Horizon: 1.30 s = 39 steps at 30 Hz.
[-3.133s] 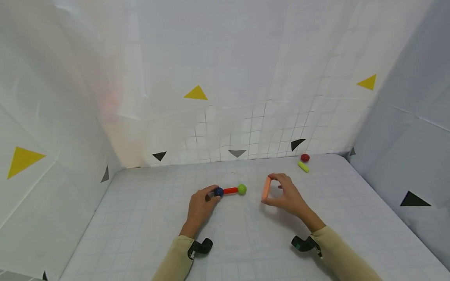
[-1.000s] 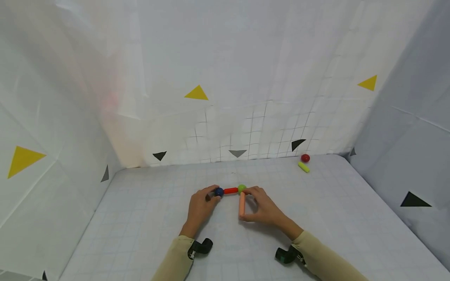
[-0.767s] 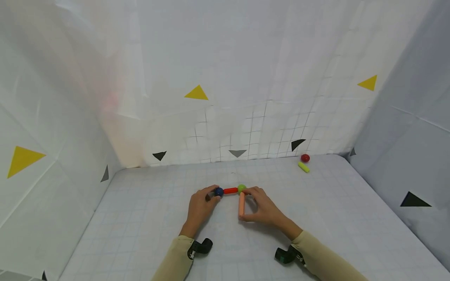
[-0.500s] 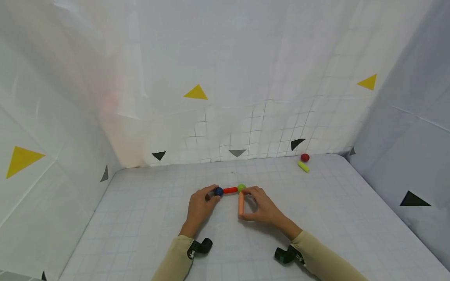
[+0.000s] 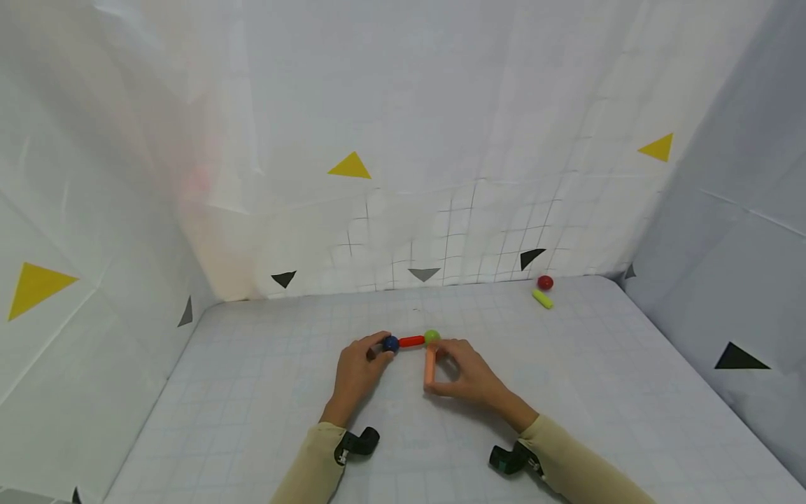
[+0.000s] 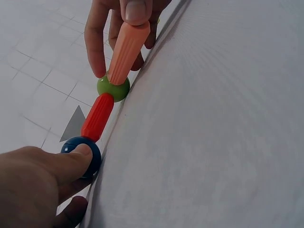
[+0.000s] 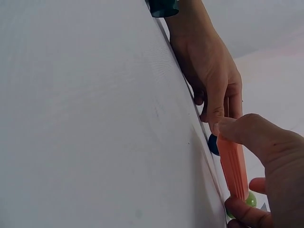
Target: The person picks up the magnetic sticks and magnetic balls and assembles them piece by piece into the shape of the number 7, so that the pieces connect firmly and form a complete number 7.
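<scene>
My left hand (image 5: 357, 374) pinches a dark blue ball (image 6: 80, 156) between thumb and fingers. From that ball a ridged red rod (image 6: 98, 117) runs right to a light green ball (image 6: 114, 88), the three joined in a line on the table. My right hand (image 5: 469, 371) holds an orange ridged rod (image 7: 232, 166) lengthwise, thumb on its near end and a finger at its far end. In the left wrist view the rod's far end meets the green ball, with a fingertip right beside it.
Farther back on the right of the white table (image 5: 283, 420) lie a dark red ball (image 5: 545, 282) and a yellow-green rod (image 5: 542, 299). White sheeting with yellow and black triangles walls in the back and sides.
My right hand has carried the orange rod left and nearer to me, bringing its far end to the green ball. Over the last second it shifts only slightly. My left hand stays on the blue ball.
</scene>
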### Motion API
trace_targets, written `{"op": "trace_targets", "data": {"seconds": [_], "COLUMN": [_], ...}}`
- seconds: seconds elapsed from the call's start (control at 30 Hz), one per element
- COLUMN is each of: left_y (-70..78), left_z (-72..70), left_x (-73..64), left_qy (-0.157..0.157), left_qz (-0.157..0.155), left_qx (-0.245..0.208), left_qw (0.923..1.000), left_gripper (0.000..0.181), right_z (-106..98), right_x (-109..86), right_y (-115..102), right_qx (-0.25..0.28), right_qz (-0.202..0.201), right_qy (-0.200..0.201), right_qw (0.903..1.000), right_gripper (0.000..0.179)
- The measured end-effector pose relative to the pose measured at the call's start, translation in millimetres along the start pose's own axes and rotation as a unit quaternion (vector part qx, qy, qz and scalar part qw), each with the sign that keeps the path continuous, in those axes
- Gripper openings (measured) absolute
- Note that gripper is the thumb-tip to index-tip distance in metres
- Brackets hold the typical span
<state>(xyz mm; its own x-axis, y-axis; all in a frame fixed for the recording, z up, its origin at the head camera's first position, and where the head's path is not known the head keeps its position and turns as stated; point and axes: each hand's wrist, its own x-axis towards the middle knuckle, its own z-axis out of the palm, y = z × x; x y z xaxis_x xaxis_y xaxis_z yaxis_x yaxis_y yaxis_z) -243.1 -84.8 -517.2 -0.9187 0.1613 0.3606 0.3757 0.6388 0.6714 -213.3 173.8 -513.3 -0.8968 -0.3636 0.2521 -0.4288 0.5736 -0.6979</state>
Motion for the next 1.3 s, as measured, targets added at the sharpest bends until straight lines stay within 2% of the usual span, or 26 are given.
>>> {"op": "trace_targets", "data": {"seconds": [0.4,0.5,0.6,0.7,0.77,0.8,0.83,0.9,0.97,1.07,1.13,1.17,1.23,1.3], "left_y": [0.6,2.7,9.8,22.2,31.6,36.1,39.0,42.1,41.8,40.6,41.3,41.7,42.9,42.3], "left_z": [-2.7,-3.2,-1.6,1.7,3.9,4.8,6.6,10.2,13.4,16.9,17.9,18.2,18.3,18.6], "left_x": [1.4,1.8,1.4,-0.1,-1.8,-3.1,-4.3,-6.5,-8.0,-8.7,-9.1,-9.3,-9.6,-10.7], "left_qy": [-0.01,0.004,0.042,0.07,0.059,0.041,0.019,-0.035,-0.091,-0.149,-0.171,-0.177,-0.185,-0.188], "left_qz": [-0.018,-0.024,0.0,0.056,0.087,0.09,0.087,0.054,0.0,-0.071,-0.103,-0.112,-0.124,-0.13], "left_qx": [-0.008,-0.012,0.014,0.045,0.031,0.014,-0.008,-0.064,-0.135,-0.234,-0.282,-0.297,-0.311,-0.313], "left_qw": [0.9998,0.9996,0.999,0.995,0.994,0.995,0.996,0.9958,0.9867,0.9582,0.9386,0.9317,0.9239,0.9219], "left_gripper": [0.044,0.046,0.043,0.031,0.022,0.019,0.018,0.017,0.021,0.028,0.031,0.031,0.032,0.033], "right_z": [0,1,2,2,2,2,1,1,1,0,0,0,0,1], "right_x": [-0.6,-1.0,-1.4,-1.4,-1.3,-1.4,-1.5,-2.0,-2.2,-2.3,-2.2,-2.2,-2.1,-1.9], "right_y": [2,2,3,4,4,3,3,2,1,1,1,1,2,1], "right_qx": [-0.004,-0.004,-0.007,-0.009,-0.012,-0.014,-0.014,-0.015,-0.013,-0.01,-0.009,-0.011,-0.012,-0.011], "right_qz": [-0.006,-0.006,-0.005,-0.008,-0.014,-0.017,-0.019,-0.02,-0.019,-0.019,-0.021,-0.022,-0.024,-0.024], "right_qy": [0.0,0.002,0.002,0.007,0.012,0.014,0.016,0.015,0.011,0.007,0.006,0.006,0.008,0.008], "right_qw": [1.0,1.0,1.0,0.9999,0.9998,0.9997,0.9996,0.9996,0.9997,0.9997,0.9997,0.9997,0.9996,0.9996], "right_gripper": [0.07,0.069,0.069,0.069,0.068,0.068,0.068,0.068,0.067,0.067,0.068,0.068,0.069,0.069]}}
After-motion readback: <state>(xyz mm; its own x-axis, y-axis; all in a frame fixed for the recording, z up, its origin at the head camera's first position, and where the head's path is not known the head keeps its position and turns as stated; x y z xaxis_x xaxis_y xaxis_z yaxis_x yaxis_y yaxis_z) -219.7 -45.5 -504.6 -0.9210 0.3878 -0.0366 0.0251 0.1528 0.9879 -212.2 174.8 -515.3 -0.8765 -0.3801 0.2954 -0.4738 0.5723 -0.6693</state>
